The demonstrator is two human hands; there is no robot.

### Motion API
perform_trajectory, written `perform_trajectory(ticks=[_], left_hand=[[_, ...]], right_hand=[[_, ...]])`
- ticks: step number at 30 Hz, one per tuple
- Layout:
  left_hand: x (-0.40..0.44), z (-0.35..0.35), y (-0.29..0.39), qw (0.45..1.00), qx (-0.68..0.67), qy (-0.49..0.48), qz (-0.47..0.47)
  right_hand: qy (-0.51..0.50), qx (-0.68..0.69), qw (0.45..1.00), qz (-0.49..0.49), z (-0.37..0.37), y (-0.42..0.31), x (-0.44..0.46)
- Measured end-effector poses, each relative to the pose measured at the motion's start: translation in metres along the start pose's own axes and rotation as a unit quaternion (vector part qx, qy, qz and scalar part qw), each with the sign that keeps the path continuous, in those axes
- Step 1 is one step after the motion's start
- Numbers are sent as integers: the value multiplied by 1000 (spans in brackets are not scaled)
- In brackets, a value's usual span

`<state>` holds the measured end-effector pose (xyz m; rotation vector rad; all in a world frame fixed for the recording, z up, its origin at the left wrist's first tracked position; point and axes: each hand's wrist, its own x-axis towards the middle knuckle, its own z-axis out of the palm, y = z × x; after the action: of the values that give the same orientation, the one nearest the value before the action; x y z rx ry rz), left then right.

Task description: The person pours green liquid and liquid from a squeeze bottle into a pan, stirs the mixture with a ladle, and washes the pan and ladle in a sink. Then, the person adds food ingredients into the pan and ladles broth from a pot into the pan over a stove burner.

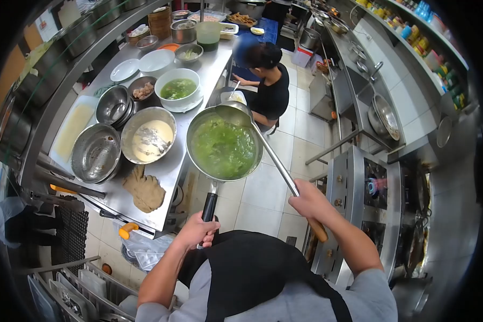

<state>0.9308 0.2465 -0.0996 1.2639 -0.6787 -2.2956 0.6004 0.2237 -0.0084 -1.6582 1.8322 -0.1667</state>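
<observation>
"Black apron [247, 273] closest to us, and past it on the left the bench [170, 167]. What's on it?"

"From the left, a metal bowl [95, 153], then a bowl of pale, floury-looking mix [145, 115]. Some brown cloth [145, 189], maybe a mitt, lies near the edge, and a white bowl [182, 102] of green liquid stands farther along."

"And the left grip [198, 232]?"

"Wrapped firmly round the black handle [210, 206] of the pan [201, 117]. That pan hangs off the bench's right edge, over the floor, well filled with green soup [222, 147]."

"Heavy, then."

"I'd say so. All that liquid sits far out from one hand, so it should want to tip and slosh. Best held by that handle, close to the pan; the metal is likely hot, and slippery if anything dribbles."

"What about the ladle [232, 114]?"

"Its bowl sits at the pan's far rim; touching or just above, I can't tell. Stiff and lighter, I'd think, though a full scoop would drag at the far end."

"Right grip [310, 198]?"

"Curled tight on the ladle's shaft [276, 161], about where it meets the wooden end [317, 231]. Wood ought to be the cooler hold. Farther right is the stove [341, 182]."
</observation>
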Motion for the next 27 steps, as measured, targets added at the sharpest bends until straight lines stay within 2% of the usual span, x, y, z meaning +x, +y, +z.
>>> perform_trajectory(ticks=[3, 7, 18, 21, 27], left_hand=[[1, 8, -3, 1000, 5, -10, -1], [6, 22, -11, 1000, 8, -29, -8], [32, 42, -28, 997, 48, -58, -25], [40, 42, -37, 995, 61, -69, -22], [52, 31, -60, 994, 93, -62, 19]], right_hand=[[37, -41, 998, 1, 15, 18, 6], [25, -19, 999, 7, 26, 32, 5], [-81, -27, 996, 30, 40, 69, -70], [-79, 2, 996, 40, 33, 73, -104], [-41, 51, 983, 172, 24, 73, -144]])
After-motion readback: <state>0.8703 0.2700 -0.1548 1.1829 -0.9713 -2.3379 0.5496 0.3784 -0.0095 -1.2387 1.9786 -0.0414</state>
